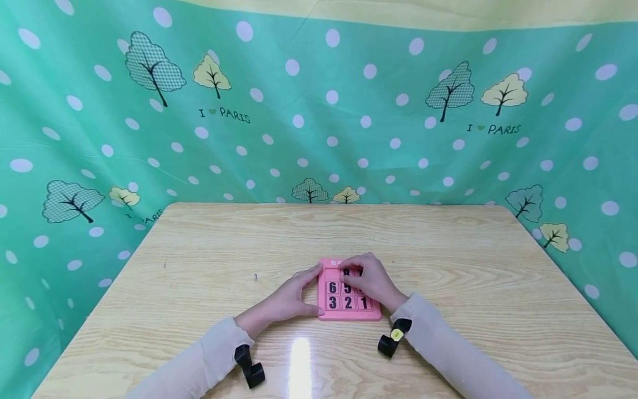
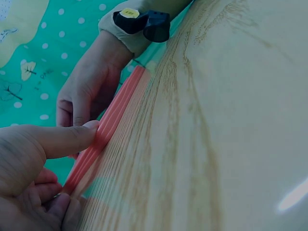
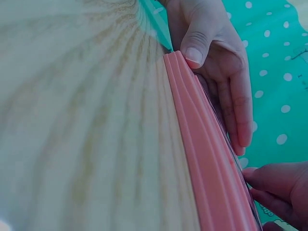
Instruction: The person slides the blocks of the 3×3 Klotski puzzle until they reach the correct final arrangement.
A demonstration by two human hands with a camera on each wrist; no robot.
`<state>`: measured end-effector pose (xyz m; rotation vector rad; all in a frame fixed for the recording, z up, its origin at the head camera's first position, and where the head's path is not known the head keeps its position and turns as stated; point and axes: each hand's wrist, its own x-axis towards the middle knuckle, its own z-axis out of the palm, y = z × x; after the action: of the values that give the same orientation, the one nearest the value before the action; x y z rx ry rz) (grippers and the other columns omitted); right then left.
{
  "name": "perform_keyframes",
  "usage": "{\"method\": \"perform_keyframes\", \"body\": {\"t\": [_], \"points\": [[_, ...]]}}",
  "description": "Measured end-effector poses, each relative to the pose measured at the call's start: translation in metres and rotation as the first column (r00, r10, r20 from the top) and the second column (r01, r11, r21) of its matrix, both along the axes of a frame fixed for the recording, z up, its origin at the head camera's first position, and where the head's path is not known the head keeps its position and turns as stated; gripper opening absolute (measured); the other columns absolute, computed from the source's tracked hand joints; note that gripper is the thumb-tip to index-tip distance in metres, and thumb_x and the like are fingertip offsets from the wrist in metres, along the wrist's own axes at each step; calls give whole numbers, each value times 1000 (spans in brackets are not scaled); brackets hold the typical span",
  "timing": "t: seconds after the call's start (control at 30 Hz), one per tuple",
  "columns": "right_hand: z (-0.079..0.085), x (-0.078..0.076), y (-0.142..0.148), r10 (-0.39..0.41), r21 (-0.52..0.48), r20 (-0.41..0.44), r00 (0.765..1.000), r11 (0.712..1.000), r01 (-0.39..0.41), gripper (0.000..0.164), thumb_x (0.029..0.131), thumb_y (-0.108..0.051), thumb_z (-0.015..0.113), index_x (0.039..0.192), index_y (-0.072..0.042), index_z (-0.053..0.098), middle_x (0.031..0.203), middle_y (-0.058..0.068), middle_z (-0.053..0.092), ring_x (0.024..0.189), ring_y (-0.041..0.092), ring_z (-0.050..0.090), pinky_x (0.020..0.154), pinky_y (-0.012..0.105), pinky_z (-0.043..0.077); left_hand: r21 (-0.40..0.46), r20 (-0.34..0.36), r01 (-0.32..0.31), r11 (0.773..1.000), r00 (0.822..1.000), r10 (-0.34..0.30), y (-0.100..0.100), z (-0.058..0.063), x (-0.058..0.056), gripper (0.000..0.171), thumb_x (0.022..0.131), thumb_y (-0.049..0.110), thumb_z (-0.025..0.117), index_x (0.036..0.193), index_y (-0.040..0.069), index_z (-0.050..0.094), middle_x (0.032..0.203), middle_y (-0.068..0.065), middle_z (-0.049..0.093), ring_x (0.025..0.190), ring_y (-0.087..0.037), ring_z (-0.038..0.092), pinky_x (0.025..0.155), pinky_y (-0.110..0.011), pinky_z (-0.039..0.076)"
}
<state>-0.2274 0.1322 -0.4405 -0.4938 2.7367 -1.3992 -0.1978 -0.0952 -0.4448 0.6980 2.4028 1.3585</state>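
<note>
Fingers spread, the left hand [image 1: 291, 298] likely steadies the number board [image 1: 349, 317] while the right hand [image 1: 371, 281] bends fingers over tile 8 [image 1: 346, 272], pinching or merely touching, unclear.

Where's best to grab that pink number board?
Probably the near edge of the pink number board, from the person's side: it lies flat and that edge is uncovered, while the left hand spans its left side and the right hand covers tiles.

This looks like a staged recording corner. Dotted cloth [image 1: 314, 105] screens a table [image 1: 279, 238]; wrist cameras [image 1: 256, 376] suggest filming.
</note>
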Motion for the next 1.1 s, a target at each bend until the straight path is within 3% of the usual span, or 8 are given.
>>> {"method": "perform_keyframes", "body": {"t": [0.33, 0.63, 0.9, 1.1], "points": [[1, 9, 0, -61, -23, 32, 998, 998, 62, 26, 77, -15, 77, 102, -20, 73, 104, -6, 66, 99, 15, 53, 89, 37, 45, 11, 2, -7, 1000, 1000, 7, 0, 1, 0, 96, 71, 18, 80, 149, 5, 25, 154, -11, 26, 140, -31, 23, 114, -52, 17], [3, 23, -2, 8, -46, 14, 1000, 999, -7, 25, 79, -9, 74, 103, -14, 73, 99, -3, 63, 92, 15, 52, 80, 30, 47, -3, 8, -11, 1000, 1000, 11, 0, 1, 0, 96, 72, 19, 80, 149, 7, 25, 154, -10, 25, 140, -32, 23, 113, -53, 18], [1, 27, 1, 59, -27, -23, 998, 998, -59, 23, 79, -10, 75, 102, -14, 72, 101, -3, 67, 101, 18, 55, 92, 41, 45, -16, 0, -14, 1000, 1000, 14, 0, 1, 1, 96, 72, 20, 80, 149, 8, 25, 154, -11, 25, 140, -32, 23, 113, -53, 18], [1, 29, 0, 68, 17, -67, 995, 998, -68, 23, 78, -12, 75, 101, -14, 73, 100, -4, 68, 99, 16, 54, 90, 40, 45, -18, -4, -13, 1000, 1000, 13, 0, 2, 1, 96, 71, 21, 80, 149, 7, 25, 154, -12, 25, 140, -33, 23, 113, -53, 18]]}}
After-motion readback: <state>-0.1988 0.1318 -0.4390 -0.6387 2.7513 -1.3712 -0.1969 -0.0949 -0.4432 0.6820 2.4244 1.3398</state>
